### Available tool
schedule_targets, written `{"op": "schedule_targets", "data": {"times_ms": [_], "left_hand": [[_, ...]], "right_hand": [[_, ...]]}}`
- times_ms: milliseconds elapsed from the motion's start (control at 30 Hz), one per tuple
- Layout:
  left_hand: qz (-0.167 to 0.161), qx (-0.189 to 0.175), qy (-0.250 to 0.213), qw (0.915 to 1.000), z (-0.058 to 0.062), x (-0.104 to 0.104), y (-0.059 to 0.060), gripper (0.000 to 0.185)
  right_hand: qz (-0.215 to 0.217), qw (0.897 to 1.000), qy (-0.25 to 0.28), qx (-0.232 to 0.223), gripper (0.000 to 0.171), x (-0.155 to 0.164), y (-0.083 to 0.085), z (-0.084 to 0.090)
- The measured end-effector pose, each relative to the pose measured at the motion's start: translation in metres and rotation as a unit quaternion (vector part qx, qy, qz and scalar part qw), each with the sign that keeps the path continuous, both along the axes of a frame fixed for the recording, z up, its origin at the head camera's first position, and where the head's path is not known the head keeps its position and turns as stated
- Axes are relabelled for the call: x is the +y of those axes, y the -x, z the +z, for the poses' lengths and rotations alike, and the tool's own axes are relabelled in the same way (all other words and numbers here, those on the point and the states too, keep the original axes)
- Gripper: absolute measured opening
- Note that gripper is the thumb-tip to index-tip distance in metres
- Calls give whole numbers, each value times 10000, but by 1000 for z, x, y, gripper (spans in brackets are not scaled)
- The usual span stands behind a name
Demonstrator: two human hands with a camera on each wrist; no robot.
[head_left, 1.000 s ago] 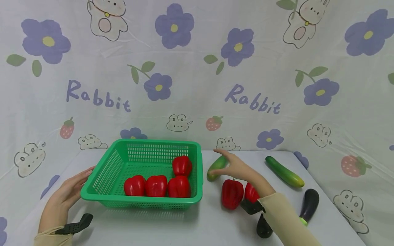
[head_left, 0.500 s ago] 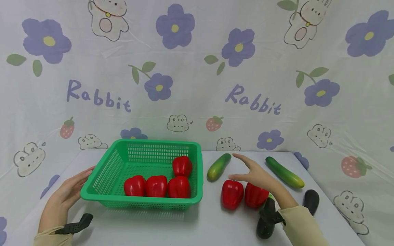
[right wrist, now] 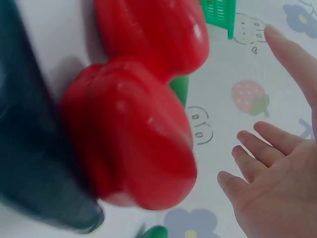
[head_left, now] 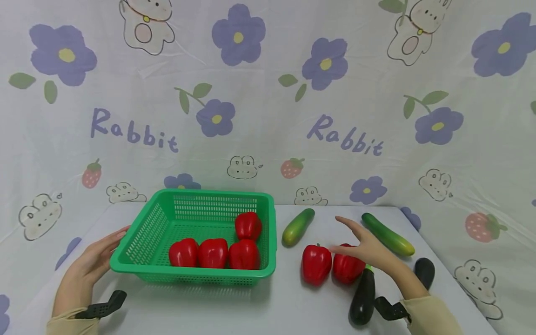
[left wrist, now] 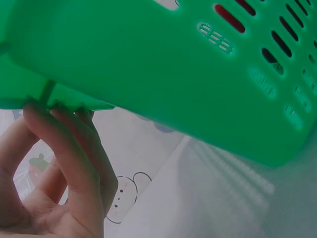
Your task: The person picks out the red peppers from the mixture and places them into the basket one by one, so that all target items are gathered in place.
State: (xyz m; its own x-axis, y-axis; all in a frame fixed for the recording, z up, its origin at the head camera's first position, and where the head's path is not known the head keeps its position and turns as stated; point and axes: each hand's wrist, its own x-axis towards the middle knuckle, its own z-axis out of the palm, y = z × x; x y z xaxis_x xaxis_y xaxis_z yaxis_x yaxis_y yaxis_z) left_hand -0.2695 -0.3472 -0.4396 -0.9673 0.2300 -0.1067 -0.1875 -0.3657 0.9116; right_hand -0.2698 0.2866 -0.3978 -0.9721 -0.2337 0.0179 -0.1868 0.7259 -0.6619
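Note:
My left hand [head_left: 90,260] is at the left side of a green plastic basket [head_left: 192,274], its fingertips touching the rim from outside; the left wrist view shows the bent fingers [left wrist: 74,158] against the rim's edge. Inside the basket lie several red bell peppers [head_left: 213,253]. My right hand [head_left: 368,246] is held with thumb and fingers spread apart, holding nothing, above and behind a red bell pepper [head_left: 348,270]. Another red bell pepper [head_left: 316,265] lies just to its left. In the right wrist view the palm [right wrist: 282,183] stands apart from the nearer pepper [right wrist: 131,144].
A short cucumber [head_left: 298,227] lies right of the basket, a longer cucumber [head_left: 387,234] at the back right. One eggplant [head_left: 362,298] lies in front of the peppers; another eggplant [head_left: 425,272] is partly hidden by the right arm. A patterned cloth [head_left: 259,93] hangs behind the white table [head_left: 234,311].
My right hand has moved rightward and toward me, from over the short cucumber to over the right pepper, fingers still spread. The left hand and basket have stayed put.

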Motion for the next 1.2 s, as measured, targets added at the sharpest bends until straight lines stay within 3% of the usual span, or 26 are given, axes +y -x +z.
{"op": "schedule_targets", "data": {"times_ms": [500,867,1200], "left_hand": [[-194,-90,-34,9998,2,-2,0,31],[-29,-153,8,9999,1,0,-2,29],[43,-173,83,9998,2,0,-2,28]], "right_hand": [[-349,9992,107,-163,91,24,-18,-18],[-439,9985,152,-282,89,28,-23,-30],[-352,9971,562,-379,91,29,-22,-43]]}}
